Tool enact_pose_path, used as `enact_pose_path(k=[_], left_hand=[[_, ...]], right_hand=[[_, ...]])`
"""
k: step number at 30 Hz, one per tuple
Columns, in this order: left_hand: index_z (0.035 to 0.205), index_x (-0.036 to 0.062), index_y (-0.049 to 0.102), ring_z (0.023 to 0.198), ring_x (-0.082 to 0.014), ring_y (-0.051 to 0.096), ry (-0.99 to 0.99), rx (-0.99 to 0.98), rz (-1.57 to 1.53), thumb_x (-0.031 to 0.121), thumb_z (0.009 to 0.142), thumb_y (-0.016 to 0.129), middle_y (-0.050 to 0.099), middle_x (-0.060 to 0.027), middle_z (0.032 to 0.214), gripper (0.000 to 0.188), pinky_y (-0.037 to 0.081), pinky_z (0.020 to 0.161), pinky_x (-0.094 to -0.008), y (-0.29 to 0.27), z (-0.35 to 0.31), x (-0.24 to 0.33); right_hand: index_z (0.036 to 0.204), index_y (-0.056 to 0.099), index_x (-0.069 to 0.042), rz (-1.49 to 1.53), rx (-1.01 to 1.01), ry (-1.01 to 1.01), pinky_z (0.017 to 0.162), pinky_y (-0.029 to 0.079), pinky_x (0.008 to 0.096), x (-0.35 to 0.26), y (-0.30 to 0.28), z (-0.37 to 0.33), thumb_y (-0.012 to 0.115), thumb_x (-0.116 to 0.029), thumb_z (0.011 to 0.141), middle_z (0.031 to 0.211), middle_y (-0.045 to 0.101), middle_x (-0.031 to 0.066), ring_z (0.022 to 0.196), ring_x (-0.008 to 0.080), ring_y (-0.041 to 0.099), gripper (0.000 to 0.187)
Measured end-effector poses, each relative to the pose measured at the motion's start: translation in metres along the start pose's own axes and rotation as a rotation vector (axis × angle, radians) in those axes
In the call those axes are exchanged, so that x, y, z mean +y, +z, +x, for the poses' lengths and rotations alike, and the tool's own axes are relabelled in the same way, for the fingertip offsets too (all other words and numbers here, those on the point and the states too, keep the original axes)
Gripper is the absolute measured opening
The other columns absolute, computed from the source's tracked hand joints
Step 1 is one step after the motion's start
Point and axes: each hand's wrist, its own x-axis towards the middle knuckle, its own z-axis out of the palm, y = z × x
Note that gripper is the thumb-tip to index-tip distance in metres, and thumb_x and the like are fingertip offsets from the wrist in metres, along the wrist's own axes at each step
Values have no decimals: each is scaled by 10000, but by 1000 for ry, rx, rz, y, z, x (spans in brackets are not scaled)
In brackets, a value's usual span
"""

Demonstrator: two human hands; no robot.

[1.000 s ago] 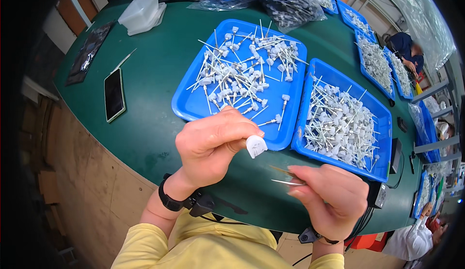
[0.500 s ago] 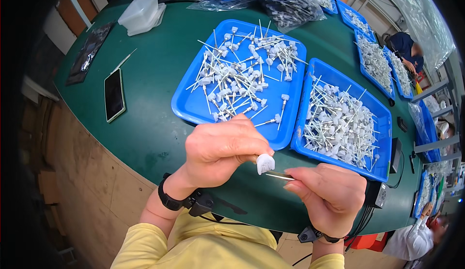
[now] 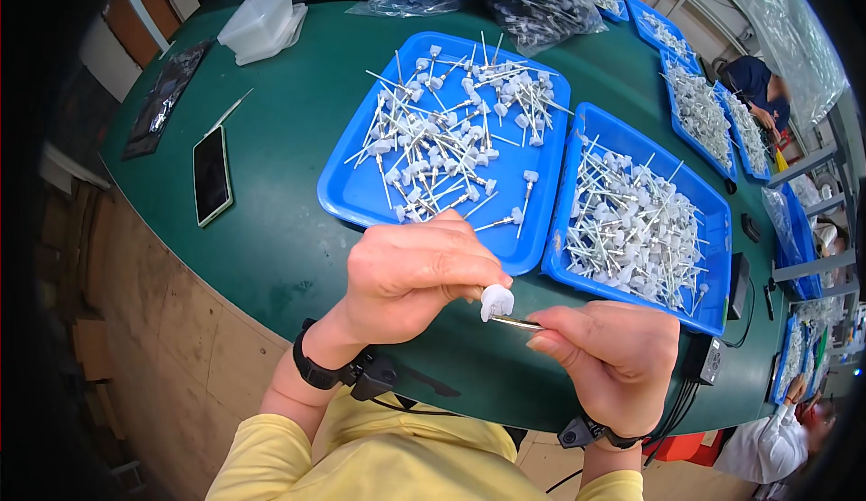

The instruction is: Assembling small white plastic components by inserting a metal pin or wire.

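My left hand (image 3: 410, 275) is closed in a pinch above the table's near edge. Out of its fingertips pokes the rounded white plastic head of a small part (image 3: 497, 303); the rest of that part is hidden in the fingers. Between thumb and forefinger my right hand (image 3: 618, 357) grips a slim shiny metal tool (image 3: 517, 322), its exact kind unclear. The tool's tip touches or nearly touches the underside of the white head. Just beyond my hands, a shallow blue tray (image 3: 343, 199) holds many loose white-headed parts with thin metal stems.
A deeper blue tray (image 3: 622, 303) on the right is heaped with similar parts. To the left lie a phone (image 3: 213, 176), a thin pointed tool (image 3: 229, 111) and white plastic containers (image 3: 262, 23). Bagged dark parts (image 3: 546, 14) lie at the back. Co-workers sit along the right.
The metal tool has turned slightly and its tip has come up against the white head. Both hands have otherwise barely moved.
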Motion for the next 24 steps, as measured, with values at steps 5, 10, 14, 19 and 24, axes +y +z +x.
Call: enact_pose_path(k=[5,10,14,19,24], left_hand=[[839,-45,674,587,-227,590,12,9,93,-56,739,672,652,-127,707,101,407,571,-319,-1,0,0],[843,-39,678,594,-216,594,27,18,198,-69,700,671,643,-109,696,146,406,571,-309,0,0,0],[871,-14,693,618,-202,607,23,9,224,-99,657,660,643,-84,698,232,394,568,-299,0,0,-1],[872,-10,693,616,-203,603,5,-24,204,-91,658,671,650,-82,711,229,402,572,-299,-1,0,0],[874,-7,691,622,-203,603,-30,-41,111,-77,670,691,665,-81,738,216,424,587,-298,-2,1,-1]], right_hand=[[847,670,-16,-57,13,-33,435,414,282,2,1,-2,740,-2,679,623,606,79,487,213,565,182],[878,657,-18,-193,18,-75,442,437,285,-2,0,-3,722,0,680,672,636,67,514,210,588,209],[884,654,-17,-238,7,-90,441,438,282,-2,-1,-4,712,-2,679,691,643,63,526,206,592,214],[879,655,-18,-217,-7,-103,441,438,281,-1,-2,-4,704,7,673,675,636,64,523,208,595,212],[848,657,-18,-142,8,-89,443,438,280,5,-3,-1,709,12,668,638,623,61,515,209,595,190]])
